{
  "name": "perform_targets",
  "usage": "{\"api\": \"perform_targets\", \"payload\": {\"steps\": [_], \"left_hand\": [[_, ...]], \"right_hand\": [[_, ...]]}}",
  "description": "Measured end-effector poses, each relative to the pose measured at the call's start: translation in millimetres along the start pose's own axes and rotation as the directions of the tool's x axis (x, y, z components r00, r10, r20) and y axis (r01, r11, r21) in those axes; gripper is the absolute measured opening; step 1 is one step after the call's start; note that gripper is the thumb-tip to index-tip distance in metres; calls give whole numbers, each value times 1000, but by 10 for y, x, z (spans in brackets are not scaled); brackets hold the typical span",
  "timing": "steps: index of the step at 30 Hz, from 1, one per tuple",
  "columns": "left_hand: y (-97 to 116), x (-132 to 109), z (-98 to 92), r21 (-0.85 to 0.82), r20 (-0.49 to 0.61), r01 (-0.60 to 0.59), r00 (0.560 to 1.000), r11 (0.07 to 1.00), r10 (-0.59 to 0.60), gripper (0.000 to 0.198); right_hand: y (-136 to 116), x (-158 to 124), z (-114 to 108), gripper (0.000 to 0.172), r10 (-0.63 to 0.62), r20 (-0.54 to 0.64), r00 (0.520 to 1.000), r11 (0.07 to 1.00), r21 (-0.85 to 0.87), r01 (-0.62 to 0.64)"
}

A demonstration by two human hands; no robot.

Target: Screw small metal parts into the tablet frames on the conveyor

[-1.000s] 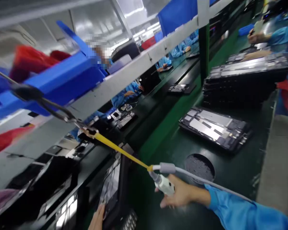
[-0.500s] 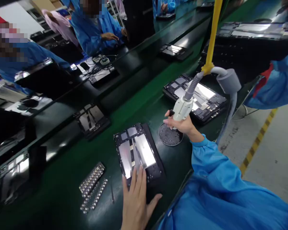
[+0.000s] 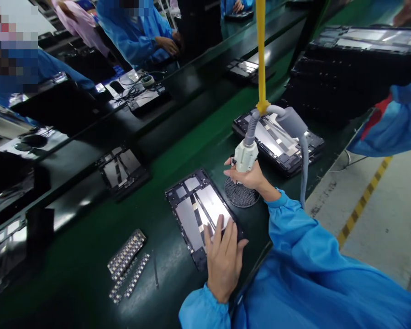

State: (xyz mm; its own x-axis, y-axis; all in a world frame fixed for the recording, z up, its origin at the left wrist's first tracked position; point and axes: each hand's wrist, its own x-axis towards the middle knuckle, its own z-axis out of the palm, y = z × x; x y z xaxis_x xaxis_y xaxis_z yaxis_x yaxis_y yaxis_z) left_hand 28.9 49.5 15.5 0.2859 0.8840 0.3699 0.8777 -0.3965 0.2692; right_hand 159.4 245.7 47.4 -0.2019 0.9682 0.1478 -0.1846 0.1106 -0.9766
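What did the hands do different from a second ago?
The view swung down from the shelves to the belt. The right hand, gripping the hanging white tool throughout, brought it upright over the round mesh disc. The left hand, a second ago at the edge of an upright tablet frame, now lies flat on the open tablet frame. The part strips kept their place.

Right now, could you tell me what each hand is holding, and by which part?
The right hand grips the hanging screwdriver by its lower body. The left hand holds nothing; it rests flat on the open tablet.
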Motion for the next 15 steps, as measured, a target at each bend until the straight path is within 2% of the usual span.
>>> {"api": "perform_targets", "payload": {"steps": [2, 3, 5, 8, 10, 12, 13, 14, 15], "left_hand": [[-40, -31, -100, -105, -125, -55, 991, 993, 42, 56], [-73, -50, -161, -136, -187, -36, 982, 990, 10, 57], [-164, -92, -284, -147, -270, 105, 952, 984, -142, 51], [-375, -170, -397, -144, -327, 349, 866, 926, -378, 30], [-535, -231, -378, -169, -406, 471, 767, 866, -497, 18], [-651, -288, -284, -272, -495, 570, 608, 775, -621, 14], [-676, -312, -222, -342, -506, 594, 536, 728, -676, 16], [-676, -333, -159, -419, -488, 600, 485, 682, -726, 18], [-654, -353, -103, -488, -441, 597, 462, 637, -770, 20]], "right_hand": [[-1, -4, 4, 34, 13, 7, 1000, 1000, 9, -13], [0, -6, 5, 34, 15, 10, 1000, 1000, 12, -15], [5, -10, 6, 35, 13, 14, 1000, 1000, 13, -13], [16, -13, 2, 34, 8, 18, 1000, 1000, 7, -8], [17, -14, -3, 34, 4, 27, 1000, 1000, 5, -4], [14, -15, -5, 33, -2, 28, 1000, 1000, 0, 2], [13, -16, -4, 33, -3, 26, 1000, 1000, -6, 3], [14, -16, -3, 32, -1, 23, 1000, 1000, -14, 2], [16, -15, 0, 32, 1, 21, 1000, 1000, -23, -1]]}}
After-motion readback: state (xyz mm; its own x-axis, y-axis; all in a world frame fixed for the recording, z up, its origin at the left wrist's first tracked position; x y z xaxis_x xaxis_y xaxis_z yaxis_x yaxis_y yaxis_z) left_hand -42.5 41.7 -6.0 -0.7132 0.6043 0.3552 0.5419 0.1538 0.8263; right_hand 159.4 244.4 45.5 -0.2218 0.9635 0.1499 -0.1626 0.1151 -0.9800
